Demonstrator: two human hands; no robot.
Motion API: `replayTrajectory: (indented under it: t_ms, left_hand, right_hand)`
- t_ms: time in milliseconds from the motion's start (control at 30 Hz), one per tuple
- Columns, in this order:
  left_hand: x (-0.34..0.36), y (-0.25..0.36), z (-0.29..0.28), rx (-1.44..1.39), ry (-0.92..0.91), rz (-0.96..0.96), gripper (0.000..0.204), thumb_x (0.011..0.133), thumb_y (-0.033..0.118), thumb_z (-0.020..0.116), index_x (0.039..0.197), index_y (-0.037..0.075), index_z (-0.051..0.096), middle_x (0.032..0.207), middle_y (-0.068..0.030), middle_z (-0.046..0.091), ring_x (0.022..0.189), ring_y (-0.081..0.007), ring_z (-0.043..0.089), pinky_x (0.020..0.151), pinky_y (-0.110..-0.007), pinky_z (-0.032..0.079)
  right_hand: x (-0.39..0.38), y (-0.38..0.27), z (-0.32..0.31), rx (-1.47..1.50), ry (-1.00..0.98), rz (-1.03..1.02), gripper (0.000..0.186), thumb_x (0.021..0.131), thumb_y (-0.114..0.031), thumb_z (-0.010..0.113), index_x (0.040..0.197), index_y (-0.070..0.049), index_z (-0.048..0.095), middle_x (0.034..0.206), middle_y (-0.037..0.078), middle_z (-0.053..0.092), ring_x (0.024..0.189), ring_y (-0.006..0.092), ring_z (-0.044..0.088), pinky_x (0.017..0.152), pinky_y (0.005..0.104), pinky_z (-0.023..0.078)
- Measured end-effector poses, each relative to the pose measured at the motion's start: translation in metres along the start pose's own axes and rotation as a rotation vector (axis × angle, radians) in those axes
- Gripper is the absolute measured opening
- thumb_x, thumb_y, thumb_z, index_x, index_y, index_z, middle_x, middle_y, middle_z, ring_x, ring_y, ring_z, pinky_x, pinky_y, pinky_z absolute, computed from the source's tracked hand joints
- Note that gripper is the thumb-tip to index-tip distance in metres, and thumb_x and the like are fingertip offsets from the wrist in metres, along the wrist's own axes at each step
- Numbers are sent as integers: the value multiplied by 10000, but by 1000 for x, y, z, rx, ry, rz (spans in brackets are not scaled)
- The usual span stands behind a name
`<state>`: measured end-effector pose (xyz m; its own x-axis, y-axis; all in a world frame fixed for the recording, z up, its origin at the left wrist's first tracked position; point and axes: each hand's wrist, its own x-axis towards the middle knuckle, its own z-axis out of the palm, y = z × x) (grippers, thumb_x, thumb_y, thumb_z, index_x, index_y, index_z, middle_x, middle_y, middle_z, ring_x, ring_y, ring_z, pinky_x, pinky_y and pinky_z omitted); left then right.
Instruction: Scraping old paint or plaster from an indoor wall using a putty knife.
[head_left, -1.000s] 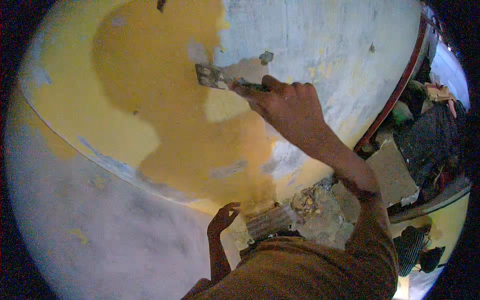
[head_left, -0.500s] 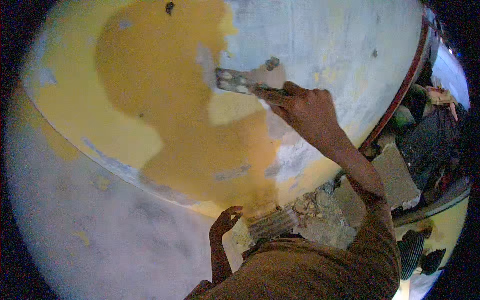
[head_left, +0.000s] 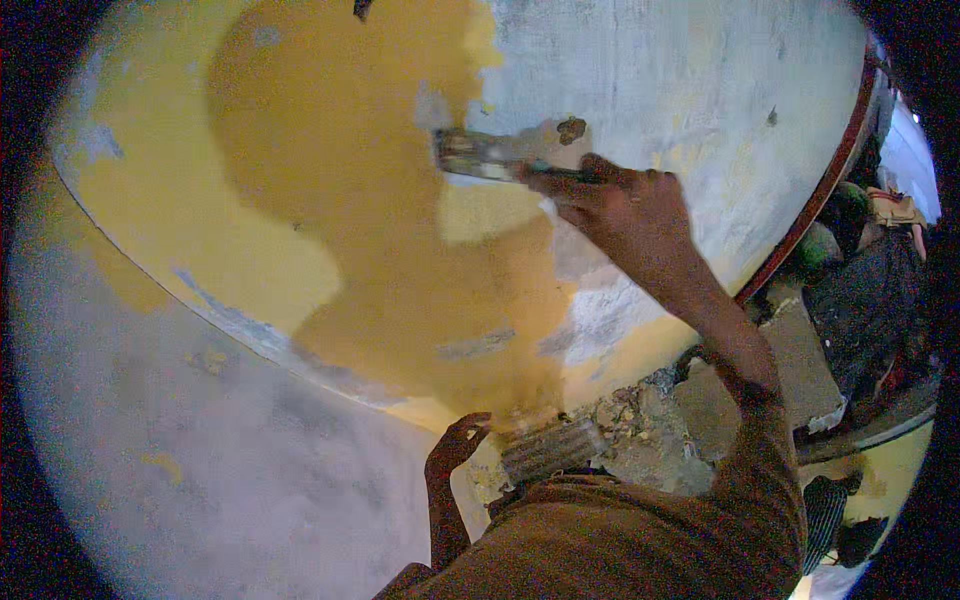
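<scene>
My right hand (head_left: pixel 630 205) grips the handle of a scraper (head_left: pixel 470 155), fingers closed round it. Its flat blade, smeared with pale spots and blurred by motion, points left and lies against or just off a painted wall (head_left: pixel 650 60). The wall around the blade is part yellow, part bare pale grey-blue. A dark hole-like spot (head_left: pixel 571 130) shows just above the hand. Lower down, my left hand (head_left: pixel 460 442) hangs with loosely bent fingers, holding nothing that I can see, close to the wall's lower edge.
A ribbed grey piece (head_left: pixel 550 448) and broken rubble (head_left: pixel 640 420) lie below the wall beside my body. Farther right are a flat slab (head_left: pixel 800 365), a dark sheet or bag (head_left: pixel 870 300) and rounded greenish objects (head_left: pixel 815 245). A dark red strip (head_left: pixel 815 185) edges the wall.
The view has shifted slightly, carrying the wall rightward in the picture. Against the wall, the scraper blade has moved a little left and now looks blurred. My left hand has barely moved.
</scene>
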<state>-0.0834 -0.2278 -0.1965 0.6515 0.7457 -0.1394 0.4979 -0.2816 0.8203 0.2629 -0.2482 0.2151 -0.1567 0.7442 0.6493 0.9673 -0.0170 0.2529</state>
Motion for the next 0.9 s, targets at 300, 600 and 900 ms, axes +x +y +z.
replayTrajectory:
  t_ms: [300,600,900]
  left_hand:
    - [37,4,-6,14,-17,158,352,1021,250,676,1324,75,650,1308,-137,691,1143,-313,688,973,-447,553]
    - [30,5,6,-57,35,132,352,1046,309,634,1323,93,667,1327,-123,688,1175,-277,677,1005,-428,534]
    - [-35,-43,-5,-72,86,-151,362,1034,298,660,1328,86,659,1287,-123,709,1127,-278,708,965,-440,560]
  right_hand:
    - [-7,4,11,16,-63,41,456,957,-263,669,1378,-434,628,915,39,654,619,274,687,519,386,570]
    - [33,-44,8,113,-10,-119,492,945,-251,653,1411,-400,605,886,56,660,622,268,694,515,395,572]
    - [30,-32,14,72,100,-56,485,897,-278,740,1350,-433,661,810,38,633,588,252,672,520,383,571]
